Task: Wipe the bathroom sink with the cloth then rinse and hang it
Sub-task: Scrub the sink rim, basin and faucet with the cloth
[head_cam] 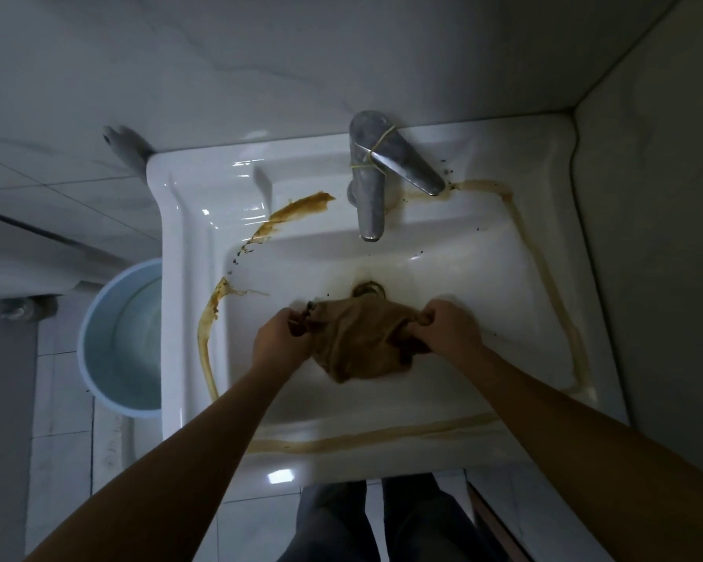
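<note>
Grips the crumpled brown cloth (354, 344) at opposite ends, left hand (283, 338) and right hand (443, 332) both curled tight round it. Holds it inside the brown-smeared white ceramic sink (504, 273), partly over the sink's drain (368, 286).

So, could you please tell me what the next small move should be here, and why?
Probably carry the cloth, which the left hand and right hand grip over the basin, onto the brown streak on the rim of the sink beside the left hand and wipe; that streak looks thick and unwiped.
</note>
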